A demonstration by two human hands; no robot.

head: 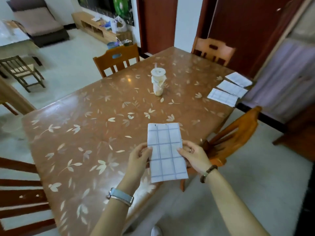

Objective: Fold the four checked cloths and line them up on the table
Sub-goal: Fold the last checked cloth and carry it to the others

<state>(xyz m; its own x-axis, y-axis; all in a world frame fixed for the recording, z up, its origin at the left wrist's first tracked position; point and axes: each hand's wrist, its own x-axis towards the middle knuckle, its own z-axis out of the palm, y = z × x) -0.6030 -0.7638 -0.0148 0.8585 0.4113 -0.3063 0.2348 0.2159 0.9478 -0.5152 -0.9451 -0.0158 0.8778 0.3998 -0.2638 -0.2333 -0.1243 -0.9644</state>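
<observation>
A brown, leaf-patterned table point(85, 116) carries three folded white checked cloths point(232, 88) in a row at its far right edge. Over its near edge, the left hand point(139, 159) and right hand point(194, 155) pinch opposite sides of a fourth folded checked cloth point(166, 150).

- A white drink cup point(158, 82) with a lid and a straw is seen standing upright.
- A light wooden chair point(117, 59) is pushed in at the far side.
- A second wooden chair point(213, 51) is seen at the far corner.
- An orange chair point(235, 133) is set on the right.
- A small dark chair point(22, 72) is seen on the floor, far left.
- A low wooden shelf point(95, 28) is placed by the far wall, and bags point(119, 24) are piled on it.
- A blue bucket point(112, 45) is seen behind the light wooden chair.
- A brown sofa point(39, 24) is set far back on the left.
</observation>
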